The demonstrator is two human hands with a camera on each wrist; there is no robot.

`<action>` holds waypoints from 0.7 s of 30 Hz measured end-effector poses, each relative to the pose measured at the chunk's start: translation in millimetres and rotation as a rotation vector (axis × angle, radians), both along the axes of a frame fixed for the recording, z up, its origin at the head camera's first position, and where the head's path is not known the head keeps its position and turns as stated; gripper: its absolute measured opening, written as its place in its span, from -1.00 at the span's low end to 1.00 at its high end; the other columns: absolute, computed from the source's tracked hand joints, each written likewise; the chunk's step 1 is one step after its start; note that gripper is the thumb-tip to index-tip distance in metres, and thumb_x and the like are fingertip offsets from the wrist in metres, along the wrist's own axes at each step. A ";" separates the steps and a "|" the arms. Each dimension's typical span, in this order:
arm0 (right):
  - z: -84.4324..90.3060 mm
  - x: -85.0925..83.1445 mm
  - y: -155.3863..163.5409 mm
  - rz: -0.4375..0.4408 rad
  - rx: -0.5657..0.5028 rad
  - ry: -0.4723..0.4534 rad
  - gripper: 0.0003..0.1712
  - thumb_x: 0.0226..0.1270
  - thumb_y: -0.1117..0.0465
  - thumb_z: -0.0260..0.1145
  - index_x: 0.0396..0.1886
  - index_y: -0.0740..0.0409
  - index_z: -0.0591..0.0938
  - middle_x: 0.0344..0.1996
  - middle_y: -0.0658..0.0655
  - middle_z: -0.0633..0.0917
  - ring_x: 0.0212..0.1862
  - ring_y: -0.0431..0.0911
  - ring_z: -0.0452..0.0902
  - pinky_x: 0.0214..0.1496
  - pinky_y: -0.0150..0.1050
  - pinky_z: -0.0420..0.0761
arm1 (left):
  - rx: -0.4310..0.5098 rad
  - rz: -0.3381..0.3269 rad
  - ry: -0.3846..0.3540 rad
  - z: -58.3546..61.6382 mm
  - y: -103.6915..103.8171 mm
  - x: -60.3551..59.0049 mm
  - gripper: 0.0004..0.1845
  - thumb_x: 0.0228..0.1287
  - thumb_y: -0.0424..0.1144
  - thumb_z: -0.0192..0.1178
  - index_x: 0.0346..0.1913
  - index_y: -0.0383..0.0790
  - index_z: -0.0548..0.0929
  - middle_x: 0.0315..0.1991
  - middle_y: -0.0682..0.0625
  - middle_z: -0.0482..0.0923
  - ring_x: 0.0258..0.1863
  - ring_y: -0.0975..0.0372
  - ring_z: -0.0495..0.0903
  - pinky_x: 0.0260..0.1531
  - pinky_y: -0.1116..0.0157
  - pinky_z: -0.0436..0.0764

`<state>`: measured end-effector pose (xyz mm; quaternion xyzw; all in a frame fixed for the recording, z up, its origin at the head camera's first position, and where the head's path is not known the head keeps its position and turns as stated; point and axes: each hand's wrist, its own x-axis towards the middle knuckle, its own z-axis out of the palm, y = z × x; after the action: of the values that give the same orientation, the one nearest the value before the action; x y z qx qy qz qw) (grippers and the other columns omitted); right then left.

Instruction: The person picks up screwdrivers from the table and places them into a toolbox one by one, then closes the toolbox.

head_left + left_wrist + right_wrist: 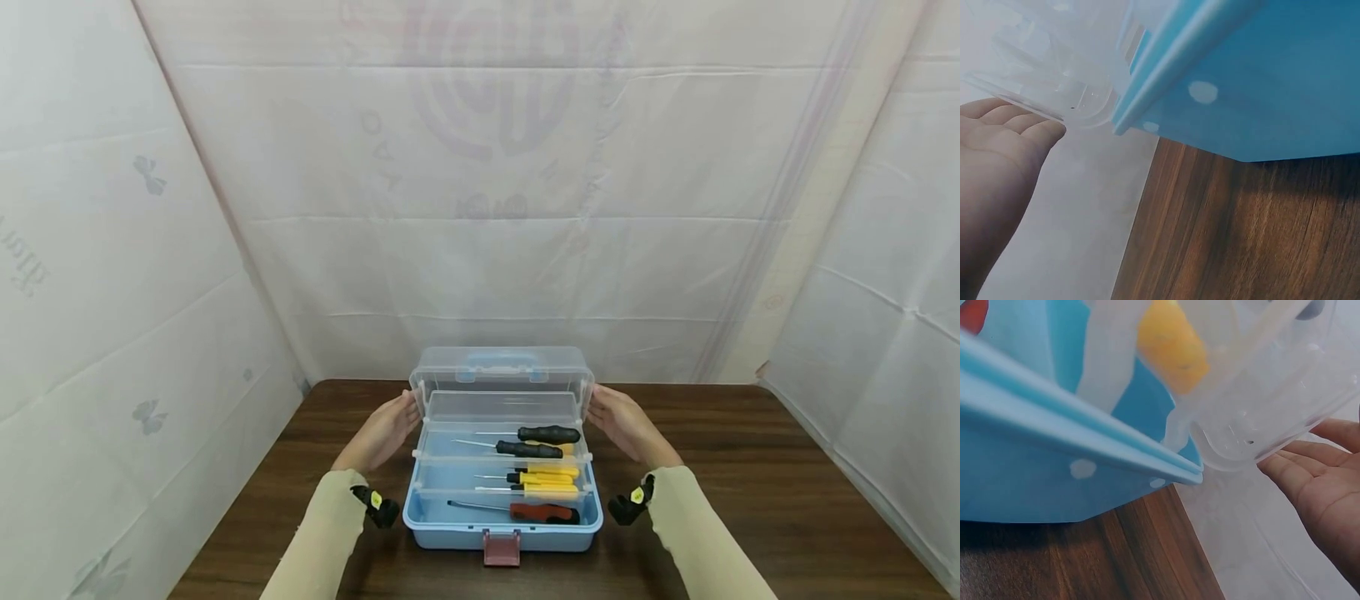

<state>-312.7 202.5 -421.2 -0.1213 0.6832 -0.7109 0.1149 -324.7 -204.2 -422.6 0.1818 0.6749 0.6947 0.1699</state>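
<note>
A blue plastic toolbox stands on the table with its clear lid raised and tilted back. My left hand is at the lid's left side, its straight fingers against the lid's edge. At the other side, my right hand touches the lid with extended fingers. Clear tiered trays hold screwdrivers: black-handled ones, such as the upper screwdriver, and yellow-handled ones, such as the lower screwdriver. A red-and-black screwdriver lies in the blue bottom.
A dark pink latch hangs down at the box's front. The box sits on a dark wooden table. White sheeting covers the wall behind and both sides.
</note>
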 end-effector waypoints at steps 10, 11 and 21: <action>-1.1 3.6 3.9 0.026 0.012 0.043 -0.33 0.59 0.01 -0.17 0.48 0.35 0.06 0.48 0.32 0.12 0.51 0.13 -0.04 0.50 -0.01 0.04 | 0.011 0.005 -0.004 2.1 0.2 9.2 -0.28 0.57 0.05 -0.43 0.50 -0.38 -0.30 0.55 -0.19 -0.38 0.54 0.00 -0.32 0.49 0.05 -0.23; -1.5 4.3 4.4 0.030 0.019 0.051 -0.32 0.59 0.00 -0.18 0.48 0.36 0.06 0.49 0.32 0.11 0.51 0.14 -0.04 0.50 -0.01 0.04 | 0.011 0.001 -0.002 1.8 0.0 10.1 -0.27 0.57 0.07 -0.41 0.50 -0.38 -0.31 0.55 -0.19 -0.39 0.54 0.00 -0.32 0.49 0.05 -0.24; -1.5 13.1 2.3 0.007 0.020 0.055 -0.31 0.58 0.00 -0.15 0.46 0.40 0.08 0.48 0.33 0.12 0.51 0.15 -0.05 0.49 -0.01 0.03 | -0.008 -0.056 0.070 -3.5 -3.4 15.9 -0.24 0.54 0.12 -0.39 0.52 -0.33 -0.26 0.56 -0.14 -0.32 0.54 0.06 -0.30 0.49 0.04 -0.22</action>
<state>-299.6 204.9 -422.7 -0.1422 0.6927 -0.7000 0.0999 -308.8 -207.6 -426.1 0.2239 0.6777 0.6804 0.1662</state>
